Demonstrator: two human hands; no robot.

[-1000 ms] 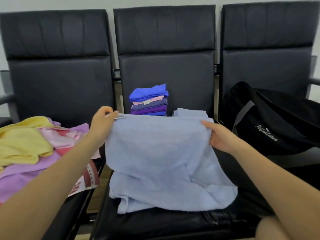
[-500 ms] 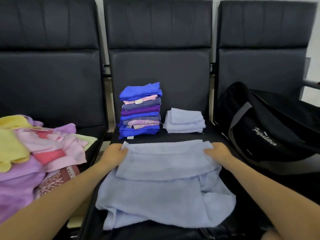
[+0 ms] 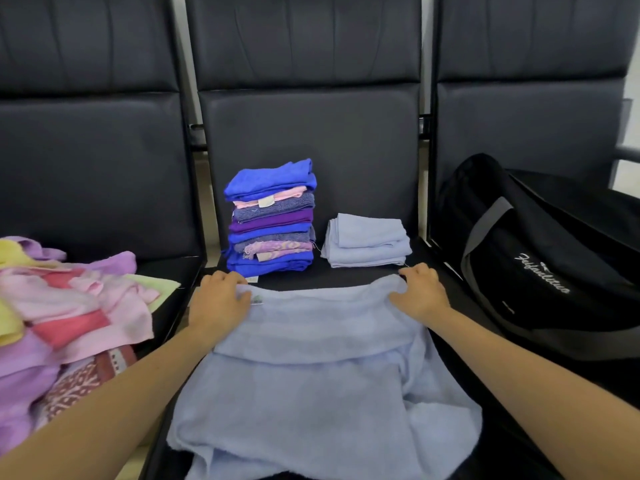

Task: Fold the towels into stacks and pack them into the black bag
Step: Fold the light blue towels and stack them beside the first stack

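Observation:
A large light blue towel (image 3: pixel 318 375) lies on the middle seat with its top part folded over toward me. My left hand (image 3: pixel 218 299) grips its far left corner, and my right hand (image 3: pixel 420 294) grips its far right corner, both down on the seat. Behind it stand a tall stack of folded blue, purple and pink towels (image 3: pixel 272 216) and a low stack of folded light blue towels (image 3: pixel 367 240). The black bag (image 3: pixel 526 268) with a grey strap rests on the right seat.
A loose heap of pink, lilac, yellow and patterned towels (image 3: pixel 69 323) covers the left seat. The three black chairs (image 3: pixel 311 126) stand side by side with high backs, and a narrow gap runs between each pair of seats.
Both hands brought the towel's top edge down from the air onto the seat, leaving a folded band across it. The two stacks behind are now uncovered.

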